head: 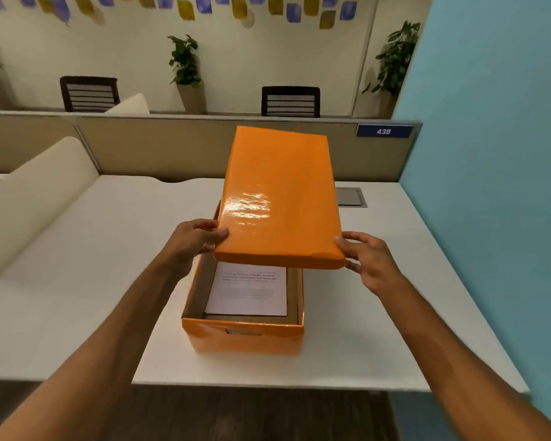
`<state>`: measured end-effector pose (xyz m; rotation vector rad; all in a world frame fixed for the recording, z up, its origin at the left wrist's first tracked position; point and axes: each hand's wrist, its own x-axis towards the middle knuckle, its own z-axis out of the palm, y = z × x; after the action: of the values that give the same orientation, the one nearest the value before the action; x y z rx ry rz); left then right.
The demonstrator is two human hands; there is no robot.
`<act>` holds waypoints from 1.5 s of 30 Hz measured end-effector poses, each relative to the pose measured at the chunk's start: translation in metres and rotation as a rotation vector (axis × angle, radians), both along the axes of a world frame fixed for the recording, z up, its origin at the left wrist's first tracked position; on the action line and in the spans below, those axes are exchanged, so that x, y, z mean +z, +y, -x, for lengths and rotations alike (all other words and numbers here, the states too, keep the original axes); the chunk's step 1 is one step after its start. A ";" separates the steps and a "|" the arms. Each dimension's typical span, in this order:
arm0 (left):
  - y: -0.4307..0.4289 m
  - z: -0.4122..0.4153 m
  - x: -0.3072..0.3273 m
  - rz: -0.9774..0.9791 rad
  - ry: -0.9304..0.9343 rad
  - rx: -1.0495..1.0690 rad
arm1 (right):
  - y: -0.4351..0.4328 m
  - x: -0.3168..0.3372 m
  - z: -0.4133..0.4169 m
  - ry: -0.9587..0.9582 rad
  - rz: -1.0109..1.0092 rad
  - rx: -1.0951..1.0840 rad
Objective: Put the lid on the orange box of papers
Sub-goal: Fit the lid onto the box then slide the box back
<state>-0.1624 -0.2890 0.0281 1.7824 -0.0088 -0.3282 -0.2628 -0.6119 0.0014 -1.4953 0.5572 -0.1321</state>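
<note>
An open orange box (242, 338) stands on the white desk (77, 281), near its front edge. White printed papers (247, 291) lie flat inside it. A glossy orange lid (277, 198) hangs in the air above the box's far half, tilted with its far end raised. My left hand (194, 240) grips the lid's near left corner, thumb on top. My right hand (369, 259) holds the near right corner with fingers spread along the edge. The box's far end is hidden under the lid.
A beige partition (172, 144) with a blue "438" plate (384, 131) runs behind the desk. A grey cable hatch (350, 197) sits at the back right. A blue wall (490, 186) bounds the right side, a cream divider (35, 192) the left.
</note>
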 end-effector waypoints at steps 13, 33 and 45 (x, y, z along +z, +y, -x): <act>0.052 0.086 -0.050 -0.075 0.096 0.085 | 0.058 -0.040 0.066 0.136 -0.039 0.089; 0.074 0.062 -0.090 -0.078 0.143 0.039 | 0.094 -0.066 0.056 0.227 0.074 0.026; 0.085 0.055 -0.109 -0.072 0.146 -0.055 | 0.109 -0.081 0.051 0.277 0.151 -0.048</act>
<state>-0.2177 -0.2037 -0.0806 1.8275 0.0588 -0.5035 -0.3137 -0.5029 -0.0796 -1.6599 0.8209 -0.0031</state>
